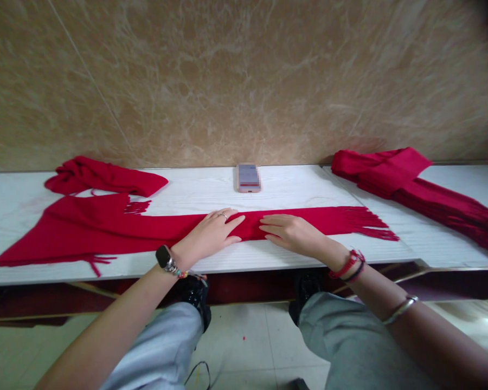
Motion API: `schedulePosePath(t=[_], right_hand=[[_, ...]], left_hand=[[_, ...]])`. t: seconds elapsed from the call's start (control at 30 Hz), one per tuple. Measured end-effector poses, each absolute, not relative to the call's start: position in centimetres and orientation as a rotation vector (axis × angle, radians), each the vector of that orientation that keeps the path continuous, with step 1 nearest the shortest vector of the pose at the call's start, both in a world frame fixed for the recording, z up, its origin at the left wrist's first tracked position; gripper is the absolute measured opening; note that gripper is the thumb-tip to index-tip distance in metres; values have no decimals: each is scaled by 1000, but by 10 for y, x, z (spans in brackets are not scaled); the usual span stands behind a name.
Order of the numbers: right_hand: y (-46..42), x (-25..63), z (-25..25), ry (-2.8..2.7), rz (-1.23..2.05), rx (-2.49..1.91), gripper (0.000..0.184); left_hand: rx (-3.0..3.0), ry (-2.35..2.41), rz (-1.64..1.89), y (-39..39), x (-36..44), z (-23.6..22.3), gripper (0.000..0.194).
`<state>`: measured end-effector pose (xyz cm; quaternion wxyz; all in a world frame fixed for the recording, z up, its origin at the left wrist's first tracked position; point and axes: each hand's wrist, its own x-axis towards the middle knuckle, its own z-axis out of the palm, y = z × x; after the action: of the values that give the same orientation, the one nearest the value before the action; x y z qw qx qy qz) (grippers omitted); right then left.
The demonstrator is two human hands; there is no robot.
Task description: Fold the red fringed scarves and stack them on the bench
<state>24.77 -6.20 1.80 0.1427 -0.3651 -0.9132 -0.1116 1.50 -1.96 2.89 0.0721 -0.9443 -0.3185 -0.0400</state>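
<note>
A red fringed scarf (252, 225) lies stretched along the white table, folded into a long strip. Its right end finishes in tassels, while the left part spreads wider and is folded over, with more fringe showing there. My left hand (210, 232) rests flat on the strip's middle, fingers stretched out and pointing right. Just across a short gap, my right hand (290, 233) lies on the same cloth with its fingers extended to the left. Neither hand grips the fabric.
Against the marbled wall (228, 81) a phone (248, 178) lies on the white table (199, 184). A crumpled red scarf (106, 177) sits at the back left. Another red scarf (390, 173), loosely folded, trails off the right side. The table's front edge runs just above my knees.
</note>
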Motion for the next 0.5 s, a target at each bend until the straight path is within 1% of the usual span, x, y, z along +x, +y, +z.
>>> schedulePosePath(t=[0.17, 0.27, 0.4, 0.5], right_hand=[[-63, 248, 16, -2689, -391, -1056, 28], [-64, 248, 15, -2718, -432, -1038, 32], [-66, 251, 15, -2671, -470, -1017, 36], [-69, 257, 12, -2632, -432, -966, 36]], left_hand=[[-2808, -837, 38, -23, 8, 40, 26], [-2802, -823, 91, -24, 7, 44, 26], [-2808, -832, 51, -24, 5, 54, 22], [-2894, -779, 65, -26, 4, 58, 24]])
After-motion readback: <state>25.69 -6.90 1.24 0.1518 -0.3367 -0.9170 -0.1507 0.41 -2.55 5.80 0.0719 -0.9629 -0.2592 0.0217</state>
